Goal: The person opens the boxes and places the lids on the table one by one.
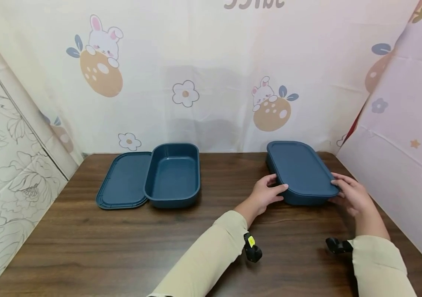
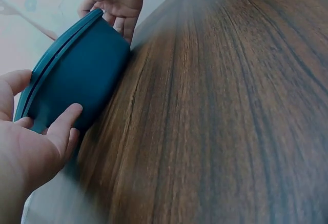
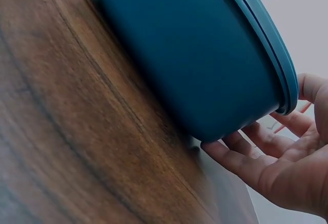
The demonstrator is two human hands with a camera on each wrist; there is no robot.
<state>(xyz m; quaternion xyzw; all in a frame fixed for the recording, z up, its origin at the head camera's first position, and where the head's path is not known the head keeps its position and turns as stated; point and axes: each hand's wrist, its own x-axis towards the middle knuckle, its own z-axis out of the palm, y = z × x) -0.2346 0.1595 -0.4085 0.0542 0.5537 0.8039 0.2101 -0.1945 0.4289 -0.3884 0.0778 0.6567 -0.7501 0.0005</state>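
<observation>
On the right of the table in the head view, a dark blue food container [image 1: 304, 200] has a matching lid [image 1: 300, 167] on top. My left hand [image 1: 264, 194] grips its near left corner, thumb at the lid's edge and fingers against the side wall. At the right side, my right hand [image 1: 354, 196] holds it, with fingers low on the wall. From the right wrist view, the container [image 3: 179, 55] sits at the wood, fingertips of the right hand [image 3: 287, 157] touching its bottom edge. The left wrist view shows both hands at opposite ends of the container [image 2: 82, 70].
An open blue container [image 1: 174, 177] stands left of centre on the wooden table [image 1: 140, 247]. Beside it lies a second blue lid [image 1: 125, 181], its right edge partly hidden by that container. A printed cloth [image 1: 226, 62] hangs along the back edge, and another covers the right side.
</observation>
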